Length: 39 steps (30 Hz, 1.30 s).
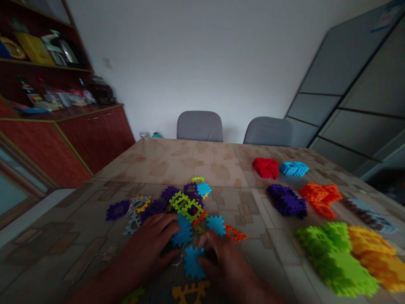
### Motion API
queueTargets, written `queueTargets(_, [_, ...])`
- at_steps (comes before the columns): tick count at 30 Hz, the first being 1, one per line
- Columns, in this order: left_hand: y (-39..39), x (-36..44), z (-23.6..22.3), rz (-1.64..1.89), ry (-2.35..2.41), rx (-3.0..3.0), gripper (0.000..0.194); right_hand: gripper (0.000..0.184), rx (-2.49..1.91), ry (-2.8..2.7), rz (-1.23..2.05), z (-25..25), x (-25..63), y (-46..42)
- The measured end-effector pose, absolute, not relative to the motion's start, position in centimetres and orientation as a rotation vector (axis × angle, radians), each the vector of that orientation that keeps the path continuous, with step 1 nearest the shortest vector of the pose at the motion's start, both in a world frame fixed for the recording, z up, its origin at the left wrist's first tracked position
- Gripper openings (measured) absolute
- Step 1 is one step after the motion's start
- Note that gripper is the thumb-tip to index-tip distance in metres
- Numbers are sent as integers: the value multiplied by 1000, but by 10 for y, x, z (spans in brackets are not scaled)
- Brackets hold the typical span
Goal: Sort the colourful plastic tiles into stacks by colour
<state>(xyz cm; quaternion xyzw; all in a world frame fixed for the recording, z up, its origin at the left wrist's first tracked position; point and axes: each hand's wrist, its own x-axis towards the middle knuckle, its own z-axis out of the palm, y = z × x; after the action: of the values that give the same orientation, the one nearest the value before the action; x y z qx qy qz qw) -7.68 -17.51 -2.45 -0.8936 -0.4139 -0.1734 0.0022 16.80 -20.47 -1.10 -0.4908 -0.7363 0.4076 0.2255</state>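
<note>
Nearest, a yellow piece (190,291) is lying at the lower edge. Your right hand (223,256) is bracketing a blue tile (192,262) narrowly; firm grip: cannot tell. Your left hand (153,238), loosely curved, is covering part of a larger blue tile (182,232); contact unclear. Beyond, a mixed pile (153,209) is remaining ungrouped, overlaps probably hindering single picks. Rightward, seven colour stacks (338,257) are sitting grouped. Farther, grey chairs (200,126) are standing.

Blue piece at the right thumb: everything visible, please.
Blue piece: flat, plastic-looking, roughly square, with toothed edges, slightly blurred. It is between the left hand and right hand, just beyond a yellowish piece. That hand's thumb and forefinger overlap its right side; whether they pinch it is unclear.
</note>
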Motion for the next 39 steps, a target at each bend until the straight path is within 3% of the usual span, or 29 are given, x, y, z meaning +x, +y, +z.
queueTargets(8, [-175,-82,-33,-656,-1293,-2916,18,22,-1394,-2171,992,-6,201,-209])
queueTargets(13, [-172,-89,-30,-532,-1312,-2948,13,21,-1310,-2167,1146,3,220,-208])
queueTargets(17, [-171,-85,-25,-537,-1405,-2906,23,12,-1254,-2150,1164,-3,235,-209])
queueTargets(29, [-189,-71,-19,-895,-1435,-2988,53,21,-1338,-2171,989,-2,238,-211])
queueTargets(36, [-201,-52,-13,-908,-1504,-3080,30,20,-1411,-2203,843,-5,239,-208])
queueTargets(39, [-199,-43,-15,-829,-1566,-3115,34,18,-1571,-2247,756,0,244,-210])
